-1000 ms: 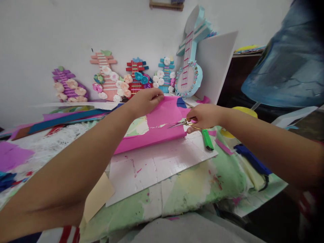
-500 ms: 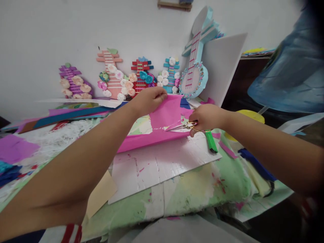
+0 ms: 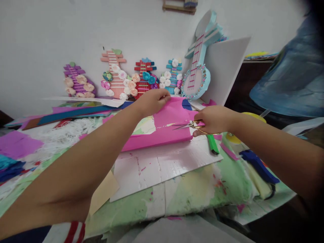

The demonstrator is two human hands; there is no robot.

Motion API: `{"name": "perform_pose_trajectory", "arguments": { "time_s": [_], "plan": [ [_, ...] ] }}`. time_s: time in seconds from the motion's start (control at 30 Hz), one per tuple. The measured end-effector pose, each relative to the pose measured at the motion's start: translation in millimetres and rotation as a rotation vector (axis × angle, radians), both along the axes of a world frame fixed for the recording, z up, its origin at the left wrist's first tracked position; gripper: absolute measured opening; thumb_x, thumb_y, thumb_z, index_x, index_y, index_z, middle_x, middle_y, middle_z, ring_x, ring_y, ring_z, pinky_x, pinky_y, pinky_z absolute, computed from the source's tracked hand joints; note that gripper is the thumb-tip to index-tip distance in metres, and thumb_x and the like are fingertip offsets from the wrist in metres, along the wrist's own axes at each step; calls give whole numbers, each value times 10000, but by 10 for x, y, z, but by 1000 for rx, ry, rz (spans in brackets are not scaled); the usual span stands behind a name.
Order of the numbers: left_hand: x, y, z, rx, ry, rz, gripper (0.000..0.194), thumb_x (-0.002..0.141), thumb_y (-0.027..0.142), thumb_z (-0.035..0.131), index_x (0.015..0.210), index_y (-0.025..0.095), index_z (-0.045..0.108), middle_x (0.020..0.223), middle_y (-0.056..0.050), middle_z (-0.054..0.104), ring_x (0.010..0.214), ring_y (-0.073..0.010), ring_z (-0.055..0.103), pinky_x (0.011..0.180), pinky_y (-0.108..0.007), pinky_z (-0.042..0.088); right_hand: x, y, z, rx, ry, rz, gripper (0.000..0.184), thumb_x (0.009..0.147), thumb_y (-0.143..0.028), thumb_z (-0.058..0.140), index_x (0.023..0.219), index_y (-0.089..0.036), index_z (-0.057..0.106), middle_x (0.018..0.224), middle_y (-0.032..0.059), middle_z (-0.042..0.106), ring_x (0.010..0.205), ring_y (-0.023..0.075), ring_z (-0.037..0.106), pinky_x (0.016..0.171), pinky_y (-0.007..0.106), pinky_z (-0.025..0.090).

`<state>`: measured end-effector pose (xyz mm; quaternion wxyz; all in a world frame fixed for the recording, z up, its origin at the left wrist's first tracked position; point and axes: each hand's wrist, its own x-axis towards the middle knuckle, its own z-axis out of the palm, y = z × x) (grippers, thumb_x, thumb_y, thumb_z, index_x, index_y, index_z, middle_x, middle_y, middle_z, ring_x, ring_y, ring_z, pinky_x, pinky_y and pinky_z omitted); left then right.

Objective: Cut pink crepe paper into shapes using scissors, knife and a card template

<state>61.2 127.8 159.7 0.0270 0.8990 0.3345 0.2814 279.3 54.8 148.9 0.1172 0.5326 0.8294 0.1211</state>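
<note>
Gold-handled scissors point(image 3: 192, 124) are in my right hand point(image 3: 212, 118), their blades slightly apart and pointing left along the pink sheet. My left hand point(image 3: 154, 100) pinches the upper edge of this pink sheet point(image 3: 168, 113), thumb against fingers. A ragged, pale-edged cut line runs across the sheet near the blade tips. Below it, a folded pink strip point(image 3: 157, 140) lies over a white board point(image 3: 152, 170) marked with cuts and pink specks. A green utility knife point(image 3: 213, 144) rests on the board, just under my right hand.
Several flower-trimmed craft guitars point(image 3: 115, 74) lean along the wall, beside a tall light-blue one point(image 3: 196, 74). White shredded strips point(image 3: 63, 135) and coloured sheets point(image 3: 19, 143) lie left. A blue water bottle point(image 3: 280, 81) stands right; a dark-blue tool point(image 3: 258, 165) lies near the table's right edge.
The view has shifted slightly, so most things sit a little further right. The scissors' blades now lie off the cut edge, more to the right along the pink sheet. Both hands keep their grips.
</note>
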Motion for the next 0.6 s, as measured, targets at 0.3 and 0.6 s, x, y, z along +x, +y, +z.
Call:
{"name": "perform_pose_trajectory", "arguments": {
  "time_s": [0.3, 0.6],
  "plan": [
    [-38, 37, 14, -7, -9, 66, 225, 789, 274, 379, 824, 178, 579, 741, -12, 572, 655, -142, 496, 578, -245, 340, -17, 28, -30, 24, -19, -76, 590, 625, -698, 391, 803, -178, 606, 717, 85, 605, 617, 196, 522, 482, 263, 235],
    [-52, 39, 14, 2, -6, 61, 239, 780, 271, 366, 829, 178, 579, 770, -24, 576, 689, -153, 507, 587, -252, 348, -180, 121, -53, 76, -24, -94, 661, 610, -735, 347, 806, -169, 627, 736, 107, 603, 667, 229, 531, 514, 281, 268]
  ]
}}
